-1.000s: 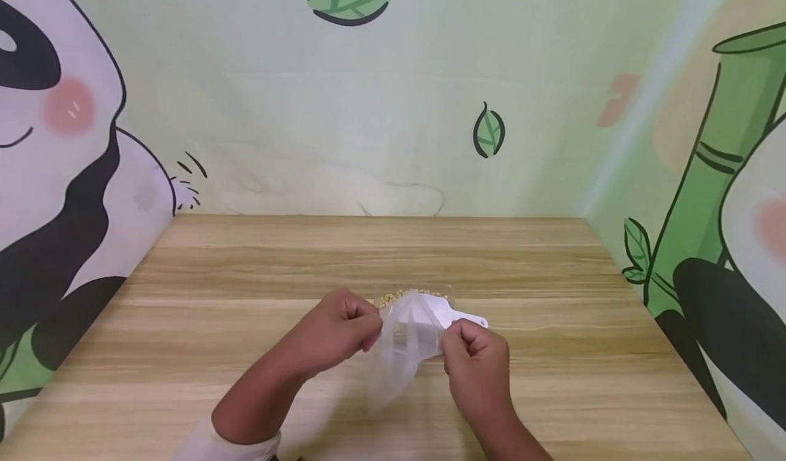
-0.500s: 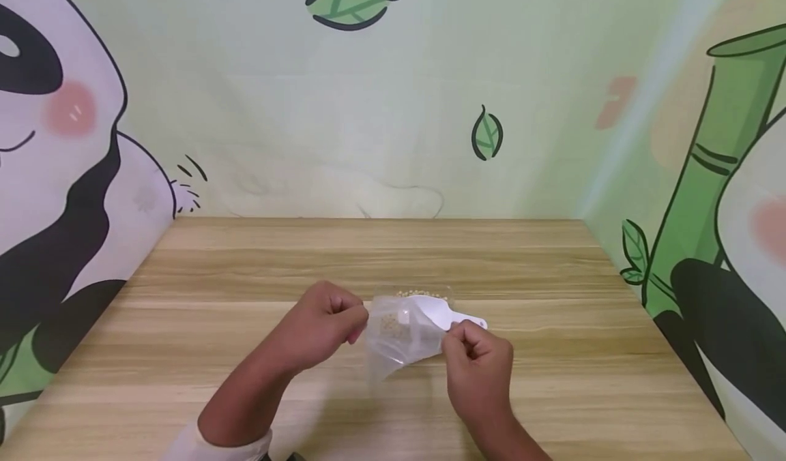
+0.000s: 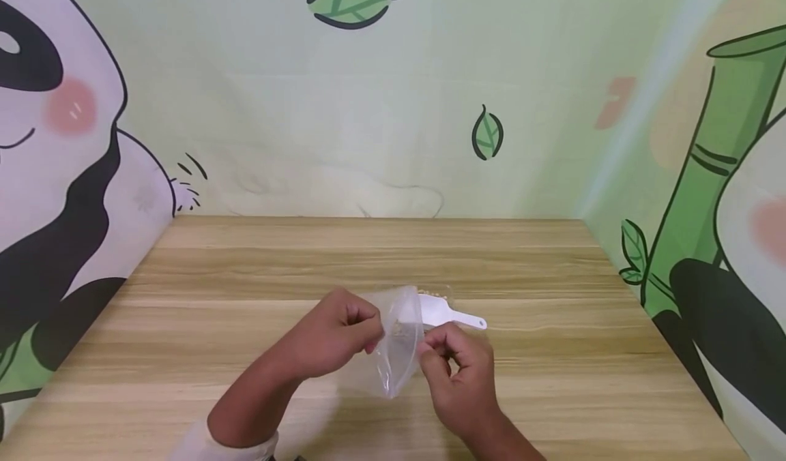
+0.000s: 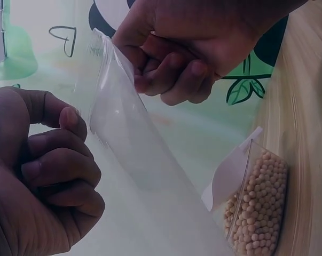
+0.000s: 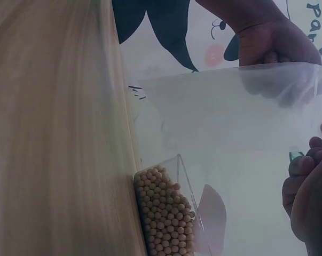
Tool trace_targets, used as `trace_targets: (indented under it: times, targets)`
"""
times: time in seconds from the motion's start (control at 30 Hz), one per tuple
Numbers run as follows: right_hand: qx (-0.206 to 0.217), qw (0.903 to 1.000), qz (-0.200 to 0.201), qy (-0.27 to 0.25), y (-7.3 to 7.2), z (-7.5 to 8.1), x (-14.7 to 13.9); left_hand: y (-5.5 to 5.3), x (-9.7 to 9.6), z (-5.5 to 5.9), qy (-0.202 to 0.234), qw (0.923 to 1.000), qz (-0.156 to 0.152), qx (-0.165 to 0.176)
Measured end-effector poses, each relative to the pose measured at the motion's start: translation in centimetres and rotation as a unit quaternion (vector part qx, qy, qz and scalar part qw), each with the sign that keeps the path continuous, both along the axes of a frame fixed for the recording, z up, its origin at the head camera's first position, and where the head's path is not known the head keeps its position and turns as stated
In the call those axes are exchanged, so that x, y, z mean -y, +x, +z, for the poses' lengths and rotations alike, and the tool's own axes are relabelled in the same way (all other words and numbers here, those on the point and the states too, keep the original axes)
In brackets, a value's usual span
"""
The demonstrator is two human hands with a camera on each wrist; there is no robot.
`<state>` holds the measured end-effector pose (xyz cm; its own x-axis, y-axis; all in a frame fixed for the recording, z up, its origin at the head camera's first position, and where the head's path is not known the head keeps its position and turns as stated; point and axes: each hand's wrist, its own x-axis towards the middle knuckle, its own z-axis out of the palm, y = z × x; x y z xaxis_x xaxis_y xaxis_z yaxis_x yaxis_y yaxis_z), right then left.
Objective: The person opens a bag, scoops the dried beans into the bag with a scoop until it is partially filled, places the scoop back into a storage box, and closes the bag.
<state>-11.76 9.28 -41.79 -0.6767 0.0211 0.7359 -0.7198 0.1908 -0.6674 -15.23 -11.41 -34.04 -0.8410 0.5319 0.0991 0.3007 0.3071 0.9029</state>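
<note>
Plastic bag: while both hands have hold of its rim, the translucent bag hangs between them, its mouth gaping toward the right hand; in the head view it covers the left part of the box.
Left hand: the left hand has its fingers curled in and pinches the near-left side of the bag's rim.
Right hand: the right hand is loosely curled, thumb and index finger drawn together on the opposite edge of the rim.
Box: the clear box stands on the table just beyond the bag, well filled with round, pale tan soybeans.
Scoop: the white scoop lies at the box's open top, its handle jutting past the right side, near the right hand.
Table: the wood-grain tabletop runs back to the wall covering.
Wall covering: the pale green backdrop bears a panda on the left, green leaves and a bamboo stalk on the right.
Sleeve: a light sleeve ends on the left forearm.
</note>
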Motion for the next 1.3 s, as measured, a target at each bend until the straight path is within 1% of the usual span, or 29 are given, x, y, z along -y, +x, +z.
trace_targets:
  times: [0.1, 0.2, 0.33, 0.4, 0.53, 0.6, 0.7, 0.83, 0.93, 1.1, 1.23, 1.3]
  targets:
    - [0.019, 0.9998, 0.004, -0.001, 0.2, 0.0, 0.0, -0.1, -0.1, -0.1, 0.000, 1.0000, -0.005, 0.001]
    - [0.016, 0.9996, 0.023, -0.010, 0.2, 0.0, 0.1, -0.1, -0.1, -0.2, 0.001, 1.0000, -0.007, 0.005]
    - [-0.022, 0.9986, 0.046, -0.011, 0.1, -0.1, 0.2, -0.1, -0.2, -0.2, -0.001, 0.9999, -0.007, 0.011]
    - [-0.042, 0.9982, 0.042, -0.002, 0.0, -0.1, 0.2, -0.1, -0.2, -0.2, -0.001, 0.9999, -0.009, 0.014]
    - [-0.082, 0.9960, 0.023, 0.026, -0.3, 0.0, 0.2, 0.0, -0.3, -0.2, 0.001, 0.9998, -0.017, 0.013]
    - [-0.086, 0.9954, 0.018, 0.038, -0.3, 0.0, 0.2, 0.1, -0.4, -0.2, 0.000, 0.9998, -0.017, 0.011]
    - [-0.070, 0.9964, 0.018, 0.044, -0.3, 0.0, 0.1, 0.1, -0.5, -0.3, -0.009, 0.9999, -0.007, 0.004]
    - [-0.025, 0.9982, 0.011, 0.054, 0.0, 0.0, 0.0, 0.1, -0.9, -0.6, -0.017, 0.9997, 0.012, 0.010]
    - [-0.001, 0.9971, -0.012, 0.076, 0.3, 0.0, 0.2, -0.1, -1.2, -0.9, -0.018, 0.9994, 0.015, 0.024]
    - [0.010, 0.9938, -0.055, 0.096, 0.4, 0.0, 0.4, -0.4, -1.6, -1.4, -0.016, 0.9994, 0.008, 0.029]
    - [0.014, 0.9949, -0.064, 0.077, 0.2, 0.0, 0.6, -0.5, -1.6, -1.7, -0.017, 0.9991, 0.008, 0.037]
    - [0.013, 0.9954, -0.069, 0.066, 0.1, -0.1, 0.7, -0.6, -1.5, -1.8, -0.018, 0.9992, 0.010, 0.034]
